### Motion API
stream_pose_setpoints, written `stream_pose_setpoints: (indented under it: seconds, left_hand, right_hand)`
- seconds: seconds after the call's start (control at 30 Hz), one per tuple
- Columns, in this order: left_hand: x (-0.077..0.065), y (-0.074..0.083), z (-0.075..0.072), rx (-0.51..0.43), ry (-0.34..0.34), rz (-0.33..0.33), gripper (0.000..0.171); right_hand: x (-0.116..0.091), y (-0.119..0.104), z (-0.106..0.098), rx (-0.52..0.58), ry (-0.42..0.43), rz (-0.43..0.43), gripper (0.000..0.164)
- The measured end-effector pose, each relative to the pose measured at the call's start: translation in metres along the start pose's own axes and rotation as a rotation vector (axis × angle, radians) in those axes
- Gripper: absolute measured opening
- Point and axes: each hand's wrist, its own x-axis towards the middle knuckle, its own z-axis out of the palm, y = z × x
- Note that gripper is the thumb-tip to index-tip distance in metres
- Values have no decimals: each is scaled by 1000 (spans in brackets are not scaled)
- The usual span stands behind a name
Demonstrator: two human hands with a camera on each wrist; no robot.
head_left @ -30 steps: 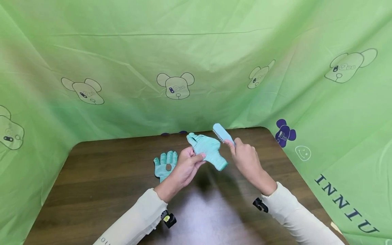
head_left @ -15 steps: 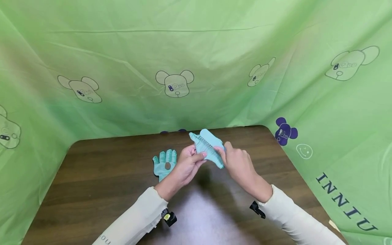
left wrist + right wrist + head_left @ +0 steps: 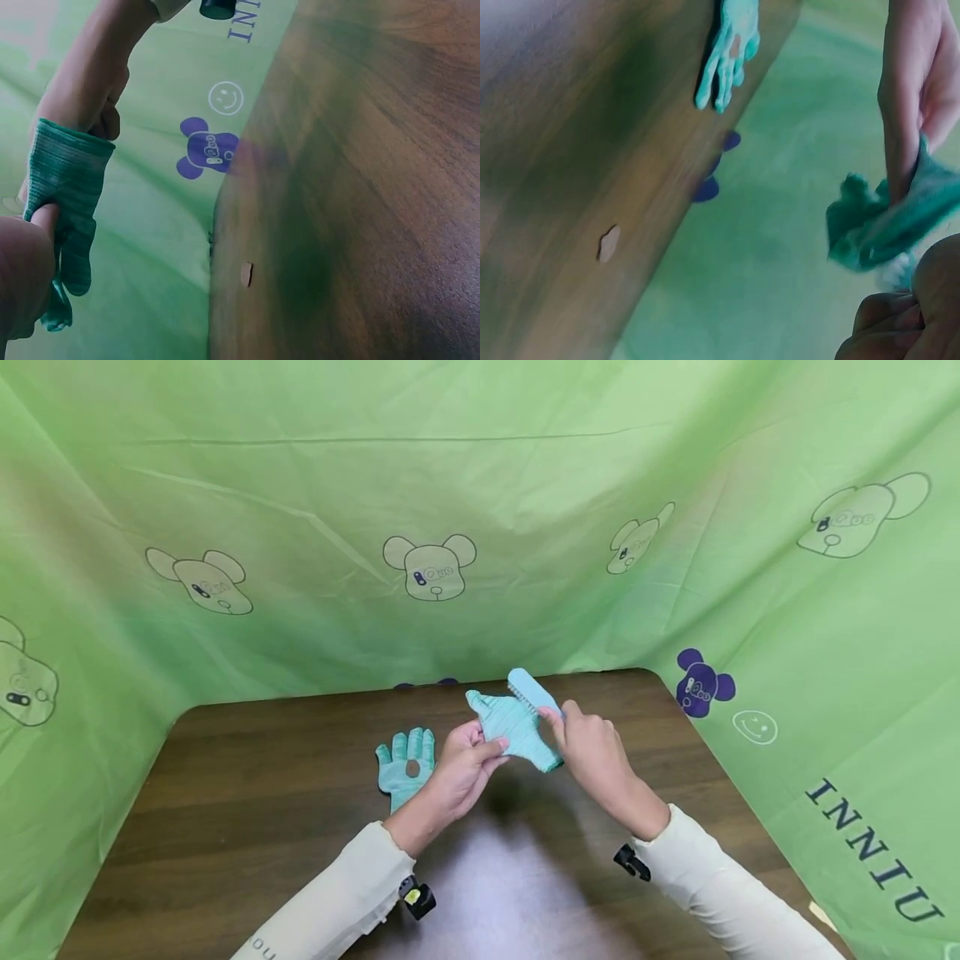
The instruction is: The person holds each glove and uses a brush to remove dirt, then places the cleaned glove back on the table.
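My left hand pinches a teal knitted glove by its side, thumb on top, holding it up off the table. The glove's cuff points right, toward my other hand. My right hand grips the handle of a light blue brush, its bristles facing down and left at the glove's upper edge. In the left wrist view the held glove hangs with its ribbed cuff up. A matching second glove lies flat on the table left of my left hand, with a round brown patch on its palm.
The dark wooden table ends at a green printed curtain at the back and sides. A small flat brown piece lies on the tabletop near the far edge. Each sleeve has a black strap piece hanging below it.
The brush, apart from the glove at first, swept left and down across it, then came back up and right to its upper edge. My left hand stays nearly in place with the glove.
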Motion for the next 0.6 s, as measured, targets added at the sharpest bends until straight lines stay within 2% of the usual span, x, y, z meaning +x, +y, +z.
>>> stream_pose_setpoints:
  seconds: [0.07, 0.17, 0.23, 0.3, 0.37, 0.43, 0.6]
  left_hand:
    - [-1, -1, -1, 9, 11, 4, 37]
    - [-2, -3, -2, 14, 12, 13, 38]
    - [-2, -4, -4, 9, -2, 17, 43]
    - [-1, -4, -5, -7, -25, 22, 48]
    - [0, -3, -5, -26, -50, 26, 52]
    - [0, -2, -5, -28, -71, 31, 52]
    - [0, -1, -5, -9, -93, 21, 51]
  right_hand:
    - [1, 3, -1, 13, -13, 48, 43]
    - [-1, 0, -5, 75, -74, 98, 42]
    - [-5, -7, -9, 126, -138, 80, 42]
    - [-10, -16, -11, 133, -181, 18, 41]
    - [-15, -24, -11, 105, -182, -45, 40]
    - [-17, -27, -10, 60, -150, -88, 38]
    - [-12, -18, -7, 3, -70, -96, 39]
